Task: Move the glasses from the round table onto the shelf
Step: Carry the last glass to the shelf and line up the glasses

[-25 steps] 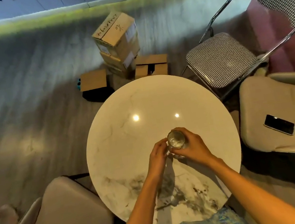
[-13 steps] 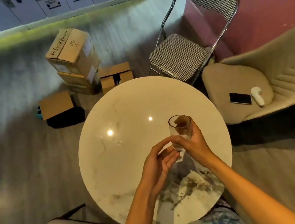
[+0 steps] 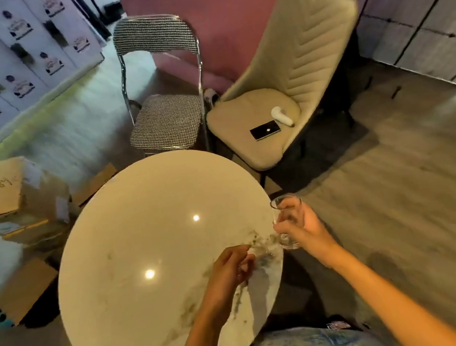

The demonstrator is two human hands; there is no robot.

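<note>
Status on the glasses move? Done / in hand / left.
Done: round table shows no glasses standing on it. In hand: right hand grips a clear glass, held just past the table's edge; left hand is empty over the tabletop. Left: placing it on the shelf, which is not in view.

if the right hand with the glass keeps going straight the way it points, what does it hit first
Probably the beige chair. The right hand, holding the glass just past the round table edge, points up-frame toward it; only bare floor lies between, though depth is unclear.
</note>
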